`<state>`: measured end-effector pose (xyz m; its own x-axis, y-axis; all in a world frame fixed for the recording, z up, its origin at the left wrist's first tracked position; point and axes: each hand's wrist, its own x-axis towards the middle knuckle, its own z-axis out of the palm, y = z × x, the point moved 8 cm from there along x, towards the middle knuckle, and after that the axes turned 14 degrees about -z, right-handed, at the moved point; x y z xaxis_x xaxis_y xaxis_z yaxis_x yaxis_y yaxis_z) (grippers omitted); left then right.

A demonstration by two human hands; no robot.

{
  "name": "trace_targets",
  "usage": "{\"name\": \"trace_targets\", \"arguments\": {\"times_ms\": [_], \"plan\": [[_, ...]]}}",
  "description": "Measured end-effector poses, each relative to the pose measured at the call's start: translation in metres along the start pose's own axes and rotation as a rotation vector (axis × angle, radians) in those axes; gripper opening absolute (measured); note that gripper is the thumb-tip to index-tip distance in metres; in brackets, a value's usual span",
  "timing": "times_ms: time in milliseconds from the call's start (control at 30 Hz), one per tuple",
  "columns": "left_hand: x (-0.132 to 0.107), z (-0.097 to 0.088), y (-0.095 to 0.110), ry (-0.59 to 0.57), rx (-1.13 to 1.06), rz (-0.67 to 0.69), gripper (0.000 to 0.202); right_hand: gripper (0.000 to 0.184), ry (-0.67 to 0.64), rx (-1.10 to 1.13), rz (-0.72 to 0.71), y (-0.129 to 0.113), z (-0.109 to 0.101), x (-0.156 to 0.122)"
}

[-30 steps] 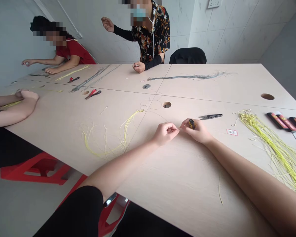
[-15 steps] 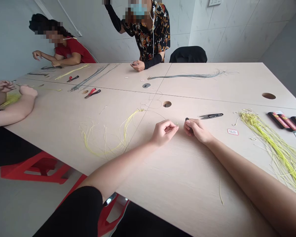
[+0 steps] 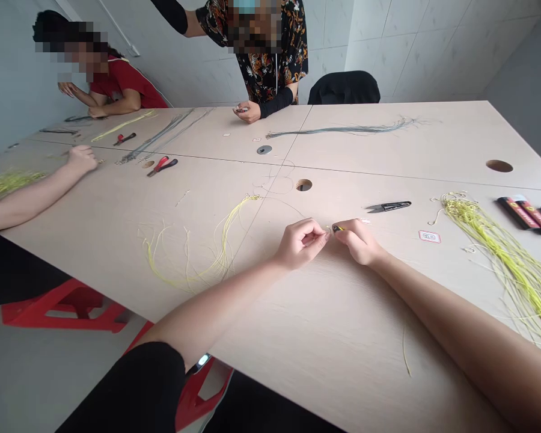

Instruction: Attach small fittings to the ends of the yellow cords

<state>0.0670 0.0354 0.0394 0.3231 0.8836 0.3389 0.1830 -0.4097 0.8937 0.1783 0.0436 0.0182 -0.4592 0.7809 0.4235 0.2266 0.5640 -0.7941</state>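
Left hand (image 3: 301, 243) — fingers (image 3: 319, 236) pinched on thin strand (image 3: 328, 229); right hand (image 3: 358, 242) — fingers closed on small yellow-black handle (image 3: 338, 228), just beside it, over pale bench (image 3: 342, 361).

A tiled workshop: joined laminate tables (image 3: 410, 144) strewn with yellow cord bundles (image 3: 500, 258) and snips (image 3: 388, 207).

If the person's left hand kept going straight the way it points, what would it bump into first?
Probably the right hand, pinching a small black-and-yellow tool, directly ahead, though depth is hard to judge.
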Motion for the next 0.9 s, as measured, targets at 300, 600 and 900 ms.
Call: {"name": "trace_targets", "arguments": {"times_ms": [300,600,900], "plan": [[-0.0001,0.0005,-0.0009,-0.004,0.028,-0.022,0.033,0.032,-0.021,-0.054,-0.031,-0.0025,-0.0004,0.0015],[-0.0003,0.0007,-0.0003,-0.009,0.013,-0.020,0.032,0.027,-0.030,-0.076,-0.010,-0.0005,0.0001,0.0017],[-0.0002,0.0012,0.0005,-0.025,0.017,-0.019,0.029,0.028,-0.034,-0.069,0.021,0.0013,0.0002,0.0022]]}}
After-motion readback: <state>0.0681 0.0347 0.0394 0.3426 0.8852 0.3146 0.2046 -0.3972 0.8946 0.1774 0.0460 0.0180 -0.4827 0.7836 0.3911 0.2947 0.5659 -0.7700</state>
